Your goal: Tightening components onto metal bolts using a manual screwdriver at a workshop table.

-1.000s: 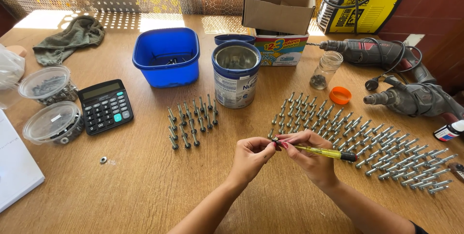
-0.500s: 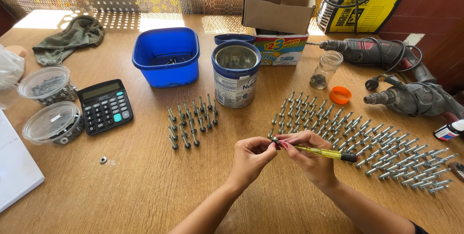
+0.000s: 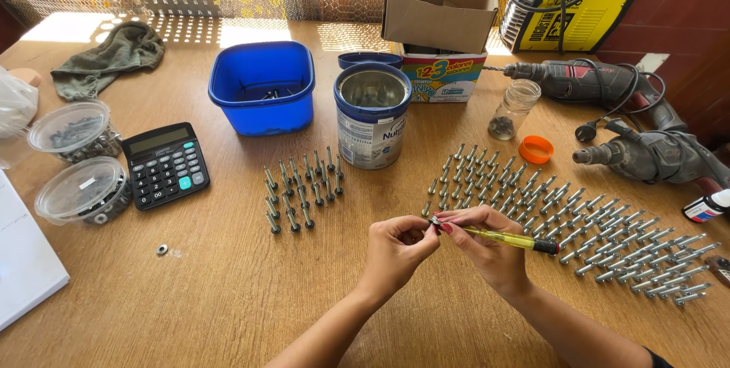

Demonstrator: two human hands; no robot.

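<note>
We pinch a small grey metal bolt in closed left hand fingertips; our right hand, at its 3 o'clock, grips a yellow-handled screwdriver; keep the tip seated squarely, we judge

Wooden table, crowded.
Blue tub, open tin, calculator, cardboard box, two drills, bolt rows.

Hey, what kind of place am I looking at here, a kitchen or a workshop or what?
Most likely a small workshop or hardware bench. Two power drills lie on the wooden table, rows of bolts are laid out, and a yellow welding machine stands behind. The hands hold a yellow screwdriver.
</note>
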